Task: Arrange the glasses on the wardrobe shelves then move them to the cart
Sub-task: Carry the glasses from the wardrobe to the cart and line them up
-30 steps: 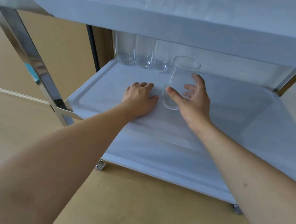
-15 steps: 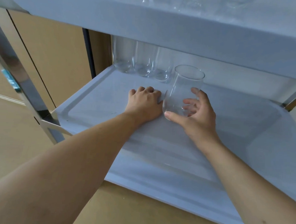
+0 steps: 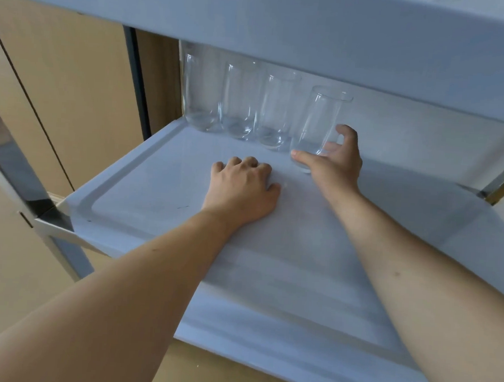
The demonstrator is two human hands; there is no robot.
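1. On the white lower shelf (image 3: pixel 162 185) of a cart, the right hand (image 3: pixel 336 163) grips a clear glass (image 3: pixel 319 124) near its base, thumb in front and fingers curled behind.
2. The glass stands upright at the right end of a row, just beside three more glasses (image 3: pixel 238 101) lined along the shelf's back edge.
3. The left hand (image 3: pixel 243 190) rests palm-down on the shelf, fingers bent at the knuckles, holding nothing.
4. An upper shelf (image 3: pixel 284 24) overhangs the row.
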